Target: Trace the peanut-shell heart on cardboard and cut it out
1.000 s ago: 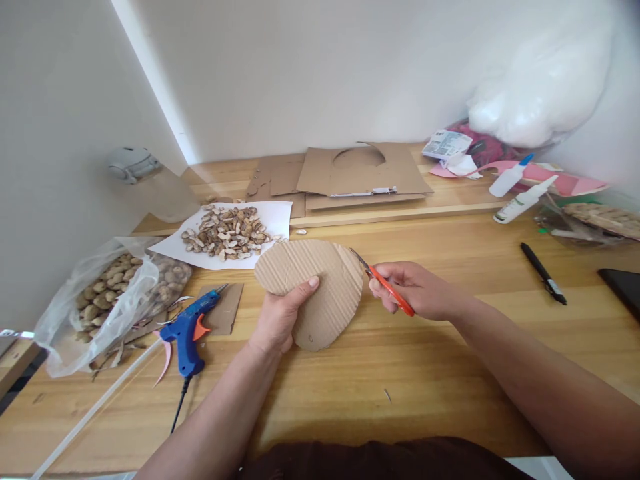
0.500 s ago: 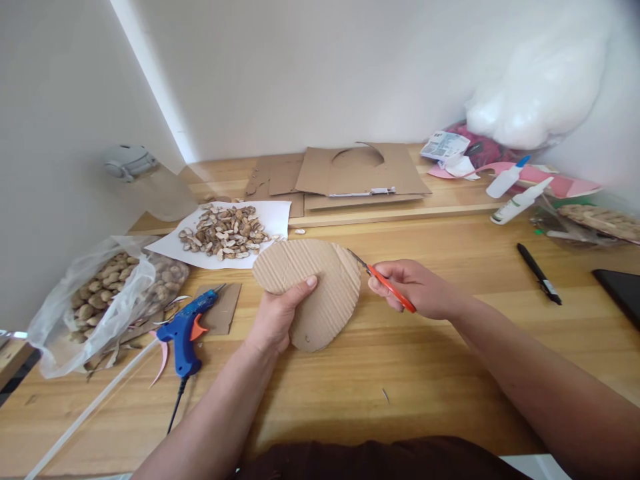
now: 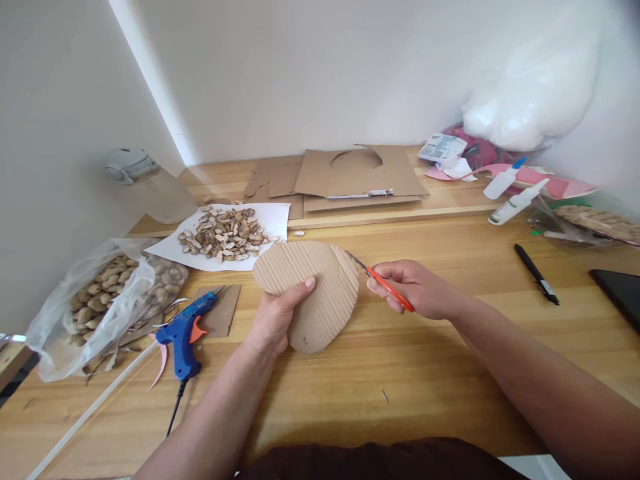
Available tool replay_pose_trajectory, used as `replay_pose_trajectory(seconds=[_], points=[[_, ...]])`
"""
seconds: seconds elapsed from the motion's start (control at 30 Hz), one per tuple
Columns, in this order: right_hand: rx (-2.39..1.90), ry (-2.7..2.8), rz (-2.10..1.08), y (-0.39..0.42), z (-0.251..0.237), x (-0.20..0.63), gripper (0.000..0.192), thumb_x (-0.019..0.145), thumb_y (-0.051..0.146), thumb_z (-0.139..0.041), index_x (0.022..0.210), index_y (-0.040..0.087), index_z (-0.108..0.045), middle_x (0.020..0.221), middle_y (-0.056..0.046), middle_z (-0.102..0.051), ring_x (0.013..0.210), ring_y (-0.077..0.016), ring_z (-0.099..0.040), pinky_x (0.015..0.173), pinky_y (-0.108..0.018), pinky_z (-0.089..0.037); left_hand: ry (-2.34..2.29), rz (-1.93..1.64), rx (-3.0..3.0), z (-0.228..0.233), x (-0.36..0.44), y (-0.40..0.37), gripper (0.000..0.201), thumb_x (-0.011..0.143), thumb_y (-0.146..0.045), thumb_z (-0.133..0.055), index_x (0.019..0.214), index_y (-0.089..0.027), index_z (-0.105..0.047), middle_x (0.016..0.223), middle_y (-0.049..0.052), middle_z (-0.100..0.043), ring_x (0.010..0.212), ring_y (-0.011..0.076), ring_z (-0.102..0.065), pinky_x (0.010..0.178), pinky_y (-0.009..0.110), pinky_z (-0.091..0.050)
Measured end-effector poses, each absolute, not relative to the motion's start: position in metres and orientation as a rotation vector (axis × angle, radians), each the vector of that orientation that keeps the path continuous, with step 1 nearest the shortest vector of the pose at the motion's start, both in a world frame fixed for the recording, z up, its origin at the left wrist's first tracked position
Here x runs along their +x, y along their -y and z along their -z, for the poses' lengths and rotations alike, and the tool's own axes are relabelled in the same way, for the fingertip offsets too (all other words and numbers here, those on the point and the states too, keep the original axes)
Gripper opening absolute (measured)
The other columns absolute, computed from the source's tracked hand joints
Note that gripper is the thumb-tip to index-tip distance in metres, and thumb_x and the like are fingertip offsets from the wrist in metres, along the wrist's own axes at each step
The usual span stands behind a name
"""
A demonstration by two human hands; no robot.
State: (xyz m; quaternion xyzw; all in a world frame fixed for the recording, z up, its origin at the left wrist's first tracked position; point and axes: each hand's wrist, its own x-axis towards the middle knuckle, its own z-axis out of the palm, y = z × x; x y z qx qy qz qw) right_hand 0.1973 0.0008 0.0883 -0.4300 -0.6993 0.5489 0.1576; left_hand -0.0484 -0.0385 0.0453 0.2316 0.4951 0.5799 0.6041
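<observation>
A rounded piece of corrugated cardboard (image 3: 327,303) is held above the table by my left hand (image 3: 280,310), thumb on top and the other fingers hidden beneath. My right hand (image 3: 415,288) grips red-handled scissors (image 3: 391,289). Their blades lie along the upper right edge of the cardboard; whether they touch it I cannot tell. To the left, a blue hot glue gun (image 3: 184,333) rests partly over a small cardboard scrap (image 3: 227,310).
Peanut shells (image 3: 225,233) lie on white paper (image 3: 170,250), beside a plastic bag of peanuts (image 3: 105,287). Cut cardboard sheets (image 3: 360,180) are at the back. Glue bottles (image 3: 517,202), a black pen (image 3: 537,273) and a dark flat object (image 3: 620,293) stand or lie on the right.
Almost nothing differs. The whole view has shifted very slightly, while both hands keep their hold on the cardboard and the scissors.
</observation>
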Motion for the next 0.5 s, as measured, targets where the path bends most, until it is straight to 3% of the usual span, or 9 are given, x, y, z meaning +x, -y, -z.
replay_pose_trajectory(seconds=[0.5], points=[[-1.237,1.947,-1.578,0.0002,-0.0797,0.1950,0.040,0.092,0.051,-0.053,0.068,0.021,-0.040,0.055,0.005,-0.043,0.052,-0.0099,-0.037,0.054,-0.026,-0.029,-1.142,-1.334,0.520,-0.0452,-0.0462,0.0388,0.056,0.065,-0.026,-0.088,0.116,-0.018,-0.069,0.111,0.008,-0.075,0.097,0.0232,-0.071,0.082,0.032,-0.059]])
